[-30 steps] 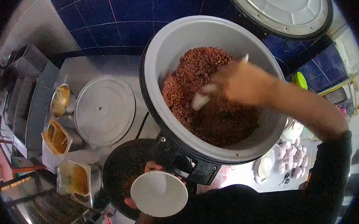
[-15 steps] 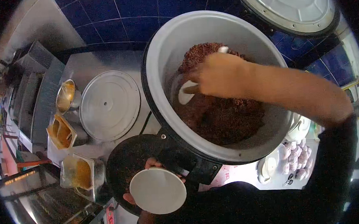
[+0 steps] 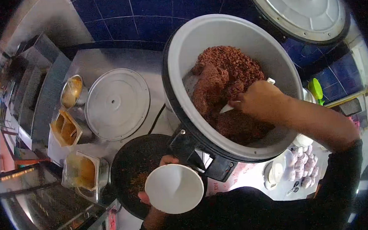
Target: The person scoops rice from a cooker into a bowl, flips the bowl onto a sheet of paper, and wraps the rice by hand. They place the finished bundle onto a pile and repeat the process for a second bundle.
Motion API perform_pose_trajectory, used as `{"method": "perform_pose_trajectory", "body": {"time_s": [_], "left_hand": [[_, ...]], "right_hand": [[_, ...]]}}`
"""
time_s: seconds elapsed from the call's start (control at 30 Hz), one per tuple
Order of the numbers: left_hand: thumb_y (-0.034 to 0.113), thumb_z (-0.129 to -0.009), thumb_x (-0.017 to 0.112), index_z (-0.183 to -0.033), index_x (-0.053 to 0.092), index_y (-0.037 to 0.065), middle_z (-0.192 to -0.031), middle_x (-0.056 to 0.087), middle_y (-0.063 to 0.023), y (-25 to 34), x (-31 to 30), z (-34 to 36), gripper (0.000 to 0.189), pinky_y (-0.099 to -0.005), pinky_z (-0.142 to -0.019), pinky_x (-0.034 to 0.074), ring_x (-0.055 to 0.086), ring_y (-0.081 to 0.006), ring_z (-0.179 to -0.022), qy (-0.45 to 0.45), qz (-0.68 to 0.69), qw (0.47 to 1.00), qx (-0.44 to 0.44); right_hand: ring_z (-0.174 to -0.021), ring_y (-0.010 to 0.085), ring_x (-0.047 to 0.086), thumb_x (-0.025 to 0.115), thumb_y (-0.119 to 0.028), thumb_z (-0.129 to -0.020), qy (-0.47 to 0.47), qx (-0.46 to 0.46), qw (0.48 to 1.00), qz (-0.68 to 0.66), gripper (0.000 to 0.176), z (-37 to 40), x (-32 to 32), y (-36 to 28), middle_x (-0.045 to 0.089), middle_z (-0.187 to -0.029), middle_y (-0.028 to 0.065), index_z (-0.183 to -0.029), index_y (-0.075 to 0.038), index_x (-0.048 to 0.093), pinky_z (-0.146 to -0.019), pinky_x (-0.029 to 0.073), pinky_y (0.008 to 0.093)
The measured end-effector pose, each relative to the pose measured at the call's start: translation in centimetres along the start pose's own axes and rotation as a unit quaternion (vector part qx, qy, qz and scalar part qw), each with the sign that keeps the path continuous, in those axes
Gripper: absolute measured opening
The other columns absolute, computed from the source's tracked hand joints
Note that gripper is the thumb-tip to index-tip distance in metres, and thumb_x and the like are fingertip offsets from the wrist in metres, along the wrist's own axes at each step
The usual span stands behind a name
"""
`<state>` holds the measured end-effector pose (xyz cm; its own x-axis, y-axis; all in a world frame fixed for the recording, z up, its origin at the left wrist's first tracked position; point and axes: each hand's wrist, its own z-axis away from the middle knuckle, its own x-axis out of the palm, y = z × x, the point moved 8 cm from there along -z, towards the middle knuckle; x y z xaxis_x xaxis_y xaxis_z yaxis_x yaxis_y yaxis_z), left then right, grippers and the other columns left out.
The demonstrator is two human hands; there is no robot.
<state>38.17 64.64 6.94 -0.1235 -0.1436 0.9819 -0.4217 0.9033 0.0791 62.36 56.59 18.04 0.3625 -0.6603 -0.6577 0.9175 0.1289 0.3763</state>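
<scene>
A large rice cooker [image 3: 176, 73] stands open, holding a mound of reddish-brown cooked rice [image 3: 236, 67]. Inside it, my right hand [image 3: 261, 102] is closed around a white rice paddle [image 3: 225, 108]. The paddle's tip touches the rice and its handle end sticks out above my fist; the rest is hidden. Below the cooker's left side, my left hand [image 3: 144, 197] grips a white bowl [image 3: 174, 189] by its outside, with the fingers partly hidden behind it. The bowl is tilted toward me and looks empty inside.
The cooker's hinged lid [image 3: 301, 6] stands raised at upper right. Left of the cooker are a round metal lid [image 3: 116, 104], a dark pan [image 3: 126, 163] with crumbs, and metal containers [image 3: 86, 171] of yellowish food. Wrapped bundles [image 3: 303, 166] and scissors [image 3: 295, 188] lie at right.
My right hand and the paddle have moved right and down across the rice, uncovering more of the mound. The bowl in my left hand has shifted slightly right and up.
</scene>
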Motion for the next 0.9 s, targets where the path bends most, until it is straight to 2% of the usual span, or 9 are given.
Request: {"method": "perform_pose_trajectory", "body": {"time_s": [0.03, 0.1, 0.23, 0.33, 0.4, 0.53, 0.57, 0.8, 0.9], "left_hand": [[0.072, -0.064, 0.067, -0.141, 0.023, 0.005, -0.141, 0.037, -0.0095, -0.3, -0.3, 0.0, 0.111, -0.0745, -0.091, 0.033, 0.046, -0.0521, -0.115, 0.015, -0.079, 0.996, -0.039], [0.073, -0.063, 0.067, -0.141, 0.019, 0.005, -0.138, 0.041, -0.0099, -1.1, 0.2, -0.5, 0.114, -0.0744, -0.091, 0.033, 0.047, -0.0506, -0.115, 0.026, -0.153, 0.984, -0.082], [0.072, -0.061, 0.069, -0.141, 0.015, 0.005, -0.138, 0.042, -0.0112, -0.3, 0.4, -0.5, 0.117, -0.0753, -0.096, 0.027, 0.047, -0.0467, -0.118, -0.052, -0.014, 0.996, -0.068], [0.071, -0.064, 0.068, -0.144, 0.012, 0.008, -0.143, 0.037, -0.0110, -0.9, 2.2, -0.6, 0.116, -0.0758, -0.098, 0.024, 0.046, -0.0461, -0.120, -0.073, -0.010, 0.992, -0.098], [0.070, -0.065, 0.068, -0.147, 0.010, 0.011, -0.146, 0.034, -0.0104, -1.0, 3.7, -1.3, 0.116, -0.0765, -0.098, 0.023, 0.045, -0.0460, -0.121, -0.063, -0.003, 0.991, -0.117], [0.071, -0.073, 0.058, -0.146, 0.025, 0.021, -0.152, 0.022, -0.0081, -1.5, 4.4, -2.1, 0.095, -0.0799, -0.094, 0.022, 0.037, -0.0461, -0.127, -0.113, -0.086, 0.983, -0.113], [0.072, -0.075, 0.055, -0.144, 0.033, 0.022, -0.153, 0.018, -0.0074, -1.2, 4.9, -2.2, 0.087, -0.0810, -0.093, 0.021, 0.034, -0.0459, -0.129, -0.145, -0.062, 0.985, -0.071], [0.072, -0.079, 0.048, -0.141, 0.040, 0.020, -0.154, 0.015, -0.0063, -1.1, 4.8, -1.9, 0.081, -0.0810, -0.092, 0.022, 0.035, -0.0461, -0.129, -0.058, -0.116, 0.991, -0.038], [0.081, -0.060, 0.060, -0.126, 0.023, 0.004, -0.120, 0.042, -0.0196, -1.3, 4.8, -2.6, 0.108, -0.0671, -0.087, 0.046, 0.055, -0.0481, -0.105, 0.033, 0.055, 0.998, 0.020]], "right_hand": [[-0.073, 0.0236, 0.068, 0.054, -0.013, -0.083, -0.001, -0.002, 1.000, 0.001, 0.040, -0.7, 1.0, 0.5, 0.066, -0.093, 0.0088, -0.123, -0.017, 0.059, -0.059, 0.054, 0.0356], [-0.073, 0.0261, 0.069, 0.059, -0.016, -0.079, 0.087, 0.020, 0.996, 0.010, 0.013, -2.3, 1.8, 2.7, 0.068, -0.075, 0.0118, -0.079, -0.008, 0.070, -0.062, 0.055, 0.0415], [-0.072, 0.0255, 0.068, 0.059, -0.015, -0.078, 0.131, 0.106, 0.986, -0.021, 0.017, -0.2, -3.7, 7.4, 0.067, -0.074, 0.0082, -0.090, -0.015, 0.071, -0.059, 0.054, 0.0397], [-0.070, 0.0276, 0.068, 0.060, -0.014, -0.076, 0.149, 0.010, 0.979, -0.141, 0.017, -0.2, -4.3, 5.9, 0.067, -0.070, 0.0100, -0.089, -0.011, 0.070, -0.057, 0.053, 0.0405], [-0.067, 0.0280, 0.068, 0.059, -0.014, -0.075, 0.045, 0.009, 0.999, 0.009, 0.018, -1.7, -1.7, 3.1, 0.066, -0.067, 0.0116, -0.090, -0.010, 0.069, -0.054, 0.052, 0.0403], [-0.071, 0.0273, 0.068, 0.061, -0.016, -0.075, 0.185, 0.026, 0.982, 0.000, 0.011, -3.9, 0.6, 2.6, 0.067, -0.071, 0.0106, -0.076, -0.010, 0.069, -0.057, 0.054, 0.0404], [-0.061, 0.0249, 0.066, 0.058, -0.017, -0.078, 0.178, 0.018, 0.984, 0.020, 0.023, -4.7, 1.2, 2.6, 0.064, -0.071, 0.0112, -0.094, -0.001, 0.061, -0.052, 0.052, 0.0385], [-0.070, 0.0229, 0.068, 0.057, -0.018, -0.082, 0.230, 0.103, 0.965, 0.067, 0.021, -6.0, -3.0, 9.1, 0.065, -0.082, 0.0095, -0.100, -0.009, 0.063, -0.056, 0.054, 0.0375], [-0.074, 0.0227, 0.069, 0.057, -0.018, -0.084, 0.293, 0.151, 0.935, 0.131, 0.020, -6.2, -4.8, 10.4, 0.067, -0.083, 0.0079, -0.102, -0.012, 0.063, -0.058, 0.055, 0.0379]]}}
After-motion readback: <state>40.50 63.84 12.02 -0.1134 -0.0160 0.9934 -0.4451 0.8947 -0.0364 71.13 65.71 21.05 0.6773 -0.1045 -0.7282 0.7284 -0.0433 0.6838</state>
